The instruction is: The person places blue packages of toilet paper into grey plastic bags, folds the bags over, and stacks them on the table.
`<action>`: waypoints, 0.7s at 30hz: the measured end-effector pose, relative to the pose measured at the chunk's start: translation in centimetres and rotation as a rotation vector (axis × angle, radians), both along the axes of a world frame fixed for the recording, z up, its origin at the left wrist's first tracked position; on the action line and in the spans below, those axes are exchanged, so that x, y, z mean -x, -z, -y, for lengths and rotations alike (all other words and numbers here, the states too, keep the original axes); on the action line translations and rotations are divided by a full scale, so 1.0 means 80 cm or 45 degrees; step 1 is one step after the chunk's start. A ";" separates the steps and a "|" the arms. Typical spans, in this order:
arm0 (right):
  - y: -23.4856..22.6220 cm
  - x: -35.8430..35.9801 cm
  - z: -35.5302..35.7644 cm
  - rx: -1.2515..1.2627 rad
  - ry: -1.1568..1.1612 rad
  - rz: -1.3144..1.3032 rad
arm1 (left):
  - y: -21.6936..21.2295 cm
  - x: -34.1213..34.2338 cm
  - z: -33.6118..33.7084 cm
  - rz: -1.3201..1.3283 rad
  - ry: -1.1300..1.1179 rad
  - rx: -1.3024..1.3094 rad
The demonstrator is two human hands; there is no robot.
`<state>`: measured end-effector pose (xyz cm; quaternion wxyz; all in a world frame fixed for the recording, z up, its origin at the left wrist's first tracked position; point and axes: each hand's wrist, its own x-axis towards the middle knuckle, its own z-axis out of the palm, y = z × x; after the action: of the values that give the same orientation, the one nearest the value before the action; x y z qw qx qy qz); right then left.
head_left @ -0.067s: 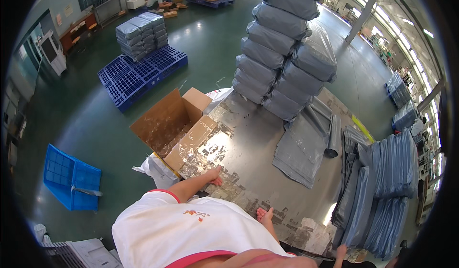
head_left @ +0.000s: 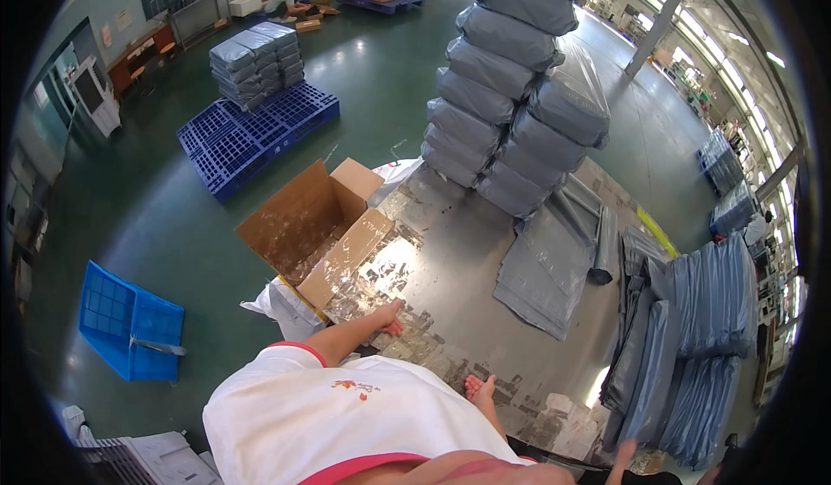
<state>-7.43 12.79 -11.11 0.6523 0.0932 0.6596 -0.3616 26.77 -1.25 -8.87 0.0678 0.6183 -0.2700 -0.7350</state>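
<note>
My left hand [head_left: 390,319] is over the near left part of the metal-topped table [head_left: 459,251], fingers stretched out, with nothing in it. It is nearest to the open cardboard box [head_left: 346,260] at the table's left edge. My right hand [head_left: 479,388] hovers by the table's near edge, palm turned up and fingers loosely apart, holding nothing. Grey flat plastic bags [head_left: 545,273] lie on the table beyond it, with a rolled grey sheet [head_left: 605,247] alongside. A tall stack of grey wrapped bundles [head_left: 511,87] stands at the table's far end.
Folded grey bags [head_left: 701,312] are piled at the right. Another person's hand [head_left: 623,455] shows at the lower right. A blue crate [head_left: 130,320] stands on the floor at left. Farther back are a blue pallet [head_left: 260,143] with wrapped bundles and a crouching person [head_left: 284,2].
The other person's hand at the lower right has shifted slightly and is blurred. My own hands and the things on the table look unchanged.
</note>
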 end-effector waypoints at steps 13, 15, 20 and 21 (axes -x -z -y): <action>-0.004 -0.002 0.002 -0.039 -0.006 -0.014 | 0.010 0.001 0.002 0.002 0.015 -0.022; -0.004 -0.001 0.002 -0.040 -0.009 -0.011 | 0.011 0.001 0.002 0.018 0.016 -0.014; -0.002 -0.001 0.003 -0.053 -0.018 -0.020 | 0.013 0.000 0.002 0.021 0.008 -0.010; -0.002 0.000 0.003 -0.060 -0.021 -0.017 | 0.012 0.000 0.002 0.028 0.005 -0.007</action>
<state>-7.41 12.57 -10.98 0.6485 0.1006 0.6730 -0.3413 26.74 -1.40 -9.83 0.0617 0.6259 -0.2701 -0.7290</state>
